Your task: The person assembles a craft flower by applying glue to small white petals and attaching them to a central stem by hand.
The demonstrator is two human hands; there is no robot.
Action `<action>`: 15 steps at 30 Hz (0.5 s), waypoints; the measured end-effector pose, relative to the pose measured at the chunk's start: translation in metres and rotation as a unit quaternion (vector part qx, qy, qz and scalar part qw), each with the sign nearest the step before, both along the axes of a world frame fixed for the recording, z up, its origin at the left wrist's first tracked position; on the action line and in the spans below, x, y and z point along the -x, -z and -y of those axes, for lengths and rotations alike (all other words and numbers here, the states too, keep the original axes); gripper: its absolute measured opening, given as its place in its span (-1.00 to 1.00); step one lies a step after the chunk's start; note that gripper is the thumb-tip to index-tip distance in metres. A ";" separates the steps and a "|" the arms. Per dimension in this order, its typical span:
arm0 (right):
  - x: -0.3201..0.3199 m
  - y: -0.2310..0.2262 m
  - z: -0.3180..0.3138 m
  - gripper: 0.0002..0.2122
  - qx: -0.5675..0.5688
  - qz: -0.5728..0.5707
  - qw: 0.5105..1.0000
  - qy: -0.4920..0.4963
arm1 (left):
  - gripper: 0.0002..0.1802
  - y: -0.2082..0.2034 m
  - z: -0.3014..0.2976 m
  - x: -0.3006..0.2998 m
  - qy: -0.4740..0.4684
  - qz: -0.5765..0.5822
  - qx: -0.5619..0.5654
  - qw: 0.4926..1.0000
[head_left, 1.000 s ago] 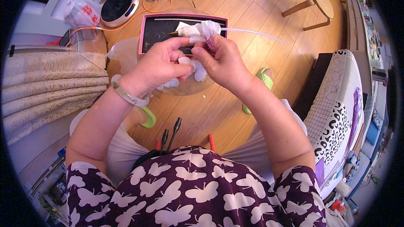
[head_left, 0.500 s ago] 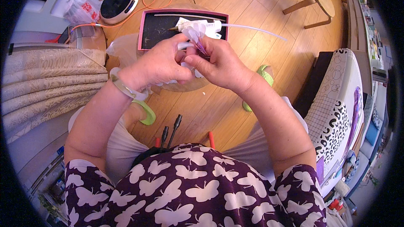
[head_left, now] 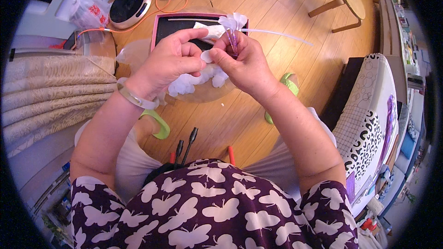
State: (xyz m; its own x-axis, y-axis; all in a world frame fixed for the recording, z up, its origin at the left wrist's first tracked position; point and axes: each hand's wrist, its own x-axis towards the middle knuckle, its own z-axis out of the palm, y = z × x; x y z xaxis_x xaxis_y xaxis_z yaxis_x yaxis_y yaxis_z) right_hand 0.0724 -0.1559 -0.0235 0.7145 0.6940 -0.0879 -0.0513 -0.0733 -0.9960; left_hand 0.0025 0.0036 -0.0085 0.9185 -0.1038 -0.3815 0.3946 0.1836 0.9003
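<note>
On the left, the left hand [head_left: 167, 61] is extending its index finger; the view is not showing whether its grip is pinching the petal [head_left: 206, 56] beside its thumb. White pieces [head_left: 185, 84] are lying nearer, on the round worktop [head_left: 213, 97]. Farther, a box [head_left: 171, 27] is holding a glue gun [head_left: 213, 31]. Rightward, the right hand [head_left: 243, 61] is grasping a white flower's [head_left: 233, 21] purple stems [head_left: 233, 40].

Draws left hand [head_left: 170, 61] back from flower [head_left: 232, 21], turning flower more upright in right hand [head_left: 243, 62], uncovering more loose petals [head_left: 184, 84] below.
</note>
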 end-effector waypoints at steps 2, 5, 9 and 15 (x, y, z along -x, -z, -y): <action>0.001 0.006 -0.003 -0.89 -0.058 0.013 0.995 0.074 | -0.47 0.007 0.001 0.003 -0.032 0.018 0.065 0.997; 0.002 0.011 -0.003 -0.89 -0.045 0.044 0.994 0.089 | -0.61 0.007 0.009 0.007 -0.067 -0.049 0.138 0.987; 0.005 0.009 -0.004 -0.89 -0.026 0.089 0.991 0.095 | -0.82 0.011 0.014 0.009 -0.119 -0.054 0.166 0.977; 0.000 0.012 -0.003 -0.88 -0.012 0.110 0.990 0.092 | -0.83 0.014 0.014 0.007 -0.127 -0.053 0.122 0.983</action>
State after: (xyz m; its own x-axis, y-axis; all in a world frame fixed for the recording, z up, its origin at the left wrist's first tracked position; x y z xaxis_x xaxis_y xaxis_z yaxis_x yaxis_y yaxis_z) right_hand 0.0723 -0.1529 -0.0356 0.8293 0.5499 0.0993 0.1566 -0.0582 -0.9859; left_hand -0.0040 -0.0103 -0.0222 0.8835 0.0236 -0.4679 0.3968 0.4933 0.7741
